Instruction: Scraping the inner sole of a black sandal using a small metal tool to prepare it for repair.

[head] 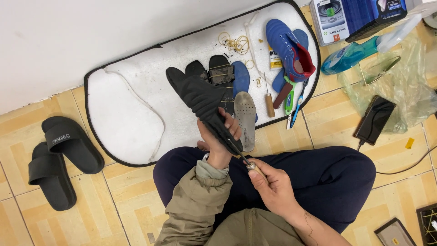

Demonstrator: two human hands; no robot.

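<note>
Dark shoe held over the lap, awl at its edge

Left hand (217,141) fingers (233,128) are wrapped around the black shoe (202,102), heel end, toe pointing out over the white mat (132,105). Right hand (273,184) is clenched on a wooden-handled awl (248,163), tip at the shoe's lower edge. The shoe looks light and soft, probably floppy, so I'd grip low near the sole. Just beyond it on the mat lies a grey insole (246,118)

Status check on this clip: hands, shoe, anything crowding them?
Left hand grips black shoe. Right hand holds wooden-handled awl, tip at its heel. Grey insole lies beside.
</note>
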